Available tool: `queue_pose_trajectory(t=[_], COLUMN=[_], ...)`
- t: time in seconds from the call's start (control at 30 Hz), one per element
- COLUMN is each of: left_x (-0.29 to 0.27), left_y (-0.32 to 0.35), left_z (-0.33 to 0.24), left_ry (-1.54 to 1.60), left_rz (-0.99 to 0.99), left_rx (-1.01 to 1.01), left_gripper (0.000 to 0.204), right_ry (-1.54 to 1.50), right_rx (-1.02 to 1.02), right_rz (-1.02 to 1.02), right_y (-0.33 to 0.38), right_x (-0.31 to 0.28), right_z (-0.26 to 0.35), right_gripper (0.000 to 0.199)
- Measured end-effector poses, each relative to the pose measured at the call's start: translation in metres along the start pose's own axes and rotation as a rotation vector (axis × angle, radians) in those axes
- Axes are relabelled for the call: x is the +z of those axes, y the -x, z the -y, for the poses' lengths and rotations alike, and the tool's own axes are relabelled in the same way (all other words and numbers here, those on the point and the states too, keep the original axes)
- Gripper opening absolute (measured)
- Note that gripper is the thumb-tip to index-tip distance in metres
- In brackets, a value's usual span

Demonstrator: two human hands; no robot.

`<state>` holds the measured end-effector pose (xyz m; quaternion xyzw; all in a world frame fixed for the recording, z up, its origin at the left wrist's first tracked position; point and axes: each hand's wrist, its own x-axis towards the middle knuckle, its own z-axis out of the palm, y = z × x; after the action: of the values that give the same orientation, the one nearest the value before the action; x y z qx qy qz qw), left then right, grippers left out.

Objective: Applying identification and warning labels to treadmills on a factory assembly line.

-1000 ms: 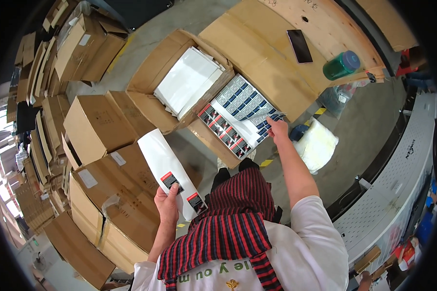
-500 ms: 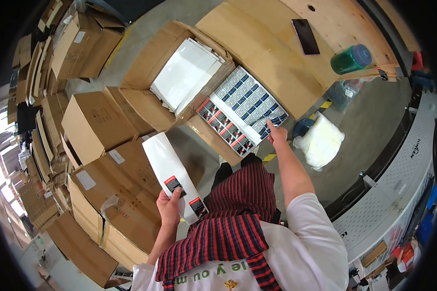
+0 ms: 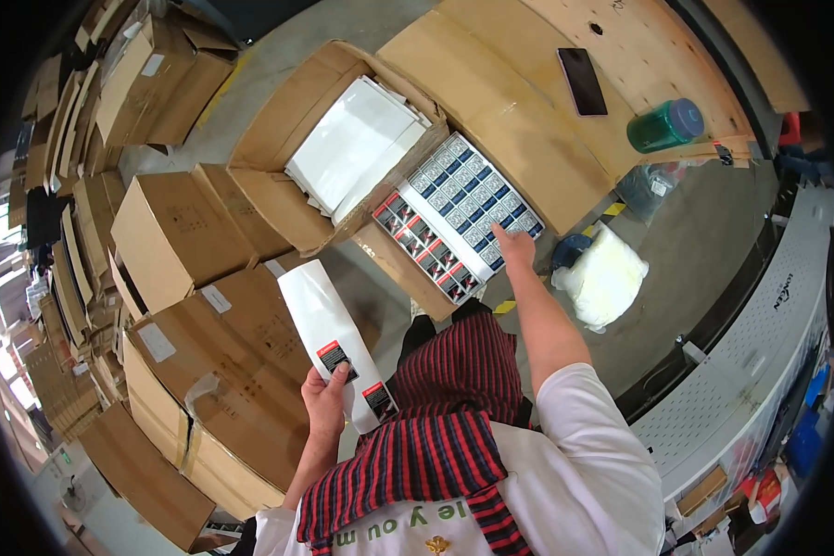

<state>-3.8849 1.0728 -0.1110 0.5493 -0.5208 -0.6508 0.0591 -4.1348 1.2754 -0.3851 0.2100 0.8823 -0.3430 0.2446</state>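
Note:
My left hand [image 3: 324, 398] is closed on a long white plastic bag [image 3: 319, 301], thumb on top. Two red-and-black stickers show on the bag, one beside my thumb and one near the lower end. My right hand [image 3: 516, 248] is at the right part of a sheet of blue-and-white stickers [image 3: 473, 190], its fingers drawn together and the tips over the sheet. Whether a sticker is between them is hidden. Left of that sheet, beyond a white strip, lie red-and-black stickers [image 3: 424, 243]. Both sets rest on a cardboard box [image 3: 389, 264] in front of me.
An open carton [image 3: 269, 199] behind the stickers holds stacked white bags [image 3: 357, 139]. At the far right are a phone [image 3: 582, 82] and a green bottle [image 3: 663, 127] on cardboard and wood. A white plastic-wrapped bundle [image 3: 602, 278] is at the right. Large cartons [image 3: 222, 357] crowd the left.
My right hand has moved slightly left and farther in over the blue-and-white stickers. The raised sheet corner near it now looks flatter. My left hand still holds the bag.

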Motion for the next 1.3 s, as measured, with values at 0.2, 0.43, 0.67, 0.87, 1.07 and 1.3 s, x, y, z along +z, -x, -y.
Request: queue_pose_trajectory(t=[0.2, 0.43, 0.67, 0.87, 1.07, 1.3], left_x=[-0.010, -0.005, -0.014, -0.012, -0.013, -0.010], left_y=[0.001, -0.003, -0.007, -0.006, 0.000, 0.008], left_z=[0.008, 0.010, 0.017, 0.019, 0.021, 0.024], left_ry=[-0.007, -0.032, -0.037, -0.017, 0.033, 0.054], left_rz=[-0.037, 0.015, 0.000, -0.017, -0.019, -0.055], left_rx=[-0.021, -0.040, -0.050, -0.054, -0.025, 0.000], left_gripper=[0.018, 0.019, 0.019, 0.018, 0.018, 0.018], right_ry=[-0.057, 0.543, 0.928, 1.013, 0.766, 0.676], right_rx=[0.218, -1.044, -1.399, -1.476, -1.102, -0.920], right_rz=[-0.260, 0.060, 0.201, 0.578, 0.470, 0.630], right_y=[0.008, 0.040, 0.009, -0.005, 0.011, -0.006], right_x=[-0.008, -0.030, -0.031, -0.039, -0.043, -0.044], right_z=[-0.012, -0.023, -0.012, 0.030, 0.108, 0.116], right_gripper=[0.041, 0.033, 0.035, 0.020, 0.026, 0.027])
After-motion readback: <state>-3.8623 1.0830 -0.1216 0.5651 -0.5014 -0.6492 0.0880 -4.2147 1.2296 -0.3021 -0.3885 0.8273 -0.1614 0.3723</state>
